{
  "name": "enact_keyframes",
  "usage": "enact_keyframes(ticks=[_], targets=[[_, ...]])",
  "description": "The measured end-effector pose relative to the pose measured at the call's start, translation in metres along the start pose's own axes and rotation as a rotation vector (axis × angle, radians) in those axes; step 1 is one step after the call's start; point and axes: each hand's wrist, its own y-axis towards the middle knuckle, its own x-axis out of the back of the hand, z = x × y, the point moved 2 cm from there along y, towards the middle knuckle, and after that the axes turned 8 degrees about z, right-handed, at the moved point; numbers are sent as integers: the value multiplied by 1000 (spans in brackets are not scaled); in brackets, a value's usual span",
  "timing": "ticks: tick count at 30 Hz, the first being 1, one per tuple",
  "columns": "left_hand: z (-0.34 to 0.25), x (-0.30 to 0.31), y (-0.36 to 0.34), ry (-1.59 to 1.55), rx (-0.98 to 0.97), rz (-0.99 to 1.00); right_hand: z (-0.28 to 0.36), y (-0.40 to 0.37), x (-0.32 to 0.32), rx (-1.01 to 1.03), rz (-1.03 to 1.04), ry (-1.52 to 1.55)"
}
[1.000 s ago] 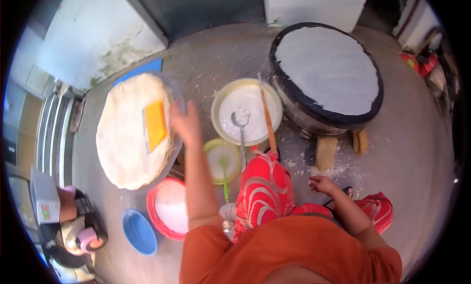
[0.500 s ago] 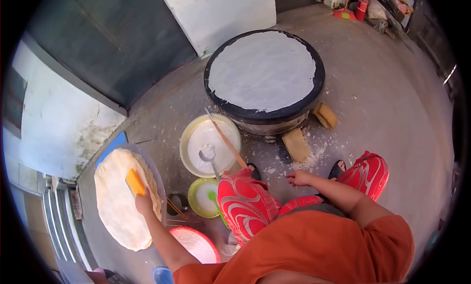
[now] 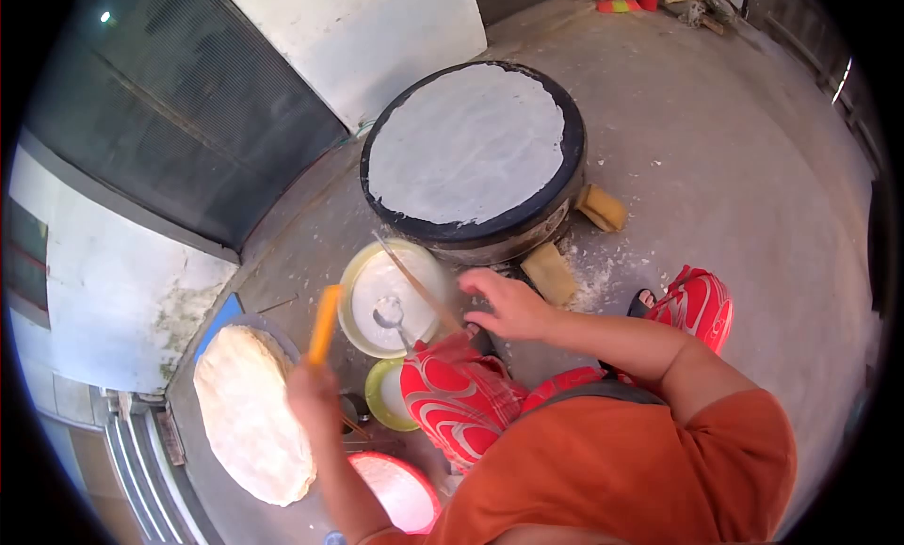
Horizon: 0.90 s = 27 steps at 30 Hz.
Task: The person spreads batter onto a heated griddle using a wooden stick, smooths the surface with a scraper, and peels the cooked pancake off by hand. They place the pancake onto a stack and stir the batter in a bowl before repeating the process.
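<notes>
My left hand (image 3: 313, 394) is closed around a yellow scraper (image 3: 325, 327), raised beside the stack of thin round flatbreads (image 3: 247, 413) at the left. My right hand (image 3: 508, 305) is empty, thumb and fingers apart, over the floor right of the large batter bowl (image 3: 347, 296). In that bowl rest a metal ladle (image 3: 388, 312) and a long wooden stick (image 3: 412, 277). Beyond it stands a large round black griddle (image 3: 565, 168), with a thin white sheet of batter (image 3: 466, 145) spread over most of its top.
A green bowl (image 3: 379, 408) of white liquid and a red basin (image 3: 428, 493) of white powder stand close to my left leg. Yellowish blocks (image 3: 549, 274) lie by the griddle's base, among white crumbs (image 3: 593, 291). A dark door (image 3: 179, 103) is behind, at left.
My left hand has lifted the yellow scraper off the flatbread stack and moved it right. My right hand has come up from near my knee, leftward toward the batter bowl. The view has shifted.
</notes>
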Motion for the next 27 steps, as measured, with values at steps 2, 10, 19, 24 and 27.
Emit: enact_keyframes(ticks=[2, 10, 19, 24, 27], targets=[[-45, -23, 7, 22, -257, 253, 45, 20, 23, 187, -107, -282], [-124, -41, 12, -165, -358, 214, -14, 23, 60, -105, 298, -471], [-96, -53, -56, -460, 63, 234, -186, 43, 146, -625, -460, -78], [-110, -67, -56, -503, 170, 198, -211, 67, 138, -566, -404, -14], [-113, -70, -48, -481, 168, 209, -206, 67, 145, -659, -361, -176]])
